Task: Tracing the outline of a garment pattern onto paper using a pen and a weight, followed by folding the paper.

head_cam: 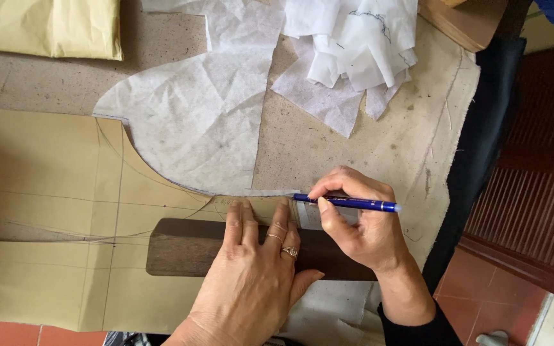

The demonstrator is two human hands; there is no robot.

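My left hand (254, 269) lies flat, fingers apart, pressing on a dark wooden block (181, 247) that rests on tan pattern paper (40, 192) marked with pencil lines and curves. My right hand (360, 224) grips a blue pen (347, 203), its tip touching the tan paper at the lower edge of a crumpled white tissue pattern piece (206, 128). The tissue piece overlaps the tan paper's upper right part.
A heap of crumpled white tissue pieces (354, 51) lies at the back right. Folded yellow fabric (46, 25) sits at the back left. Dark cloth (482, 147) hangs off the table's right edge beside a red tiled floor (482, 295). A wooden board (463, 22) sits at the back right.
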